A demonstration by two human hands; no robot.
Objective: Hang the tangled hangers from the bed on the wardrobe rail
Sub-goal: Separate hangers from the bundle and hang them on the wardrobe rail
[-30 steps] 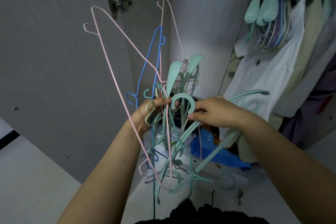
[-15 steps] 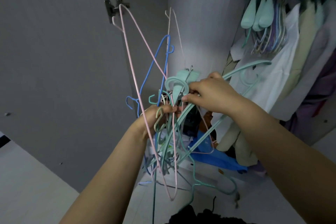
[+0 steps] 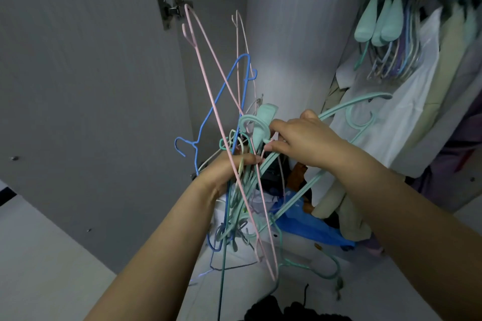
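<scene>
Gripping tangled hangers [image 3: 236, 185], left hand [image 3: 229, 167] curled, right hand [image 3: 300, 143] seemingly pinching mint hanger [image 3: 263, 125].

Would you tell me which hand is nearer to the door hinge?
Left. The left hand grips the hanger bundle below the door hinge; the right hand is off to its right.

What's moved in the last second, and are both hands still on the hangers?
The right hand has lifted a mint hanger up and rightward out of the bundle, keeping its grip. The pink hanger has swung upright toward the door hinge. The left hand still grips the bundle. Clothes on the rail are unchanged.
</scene>
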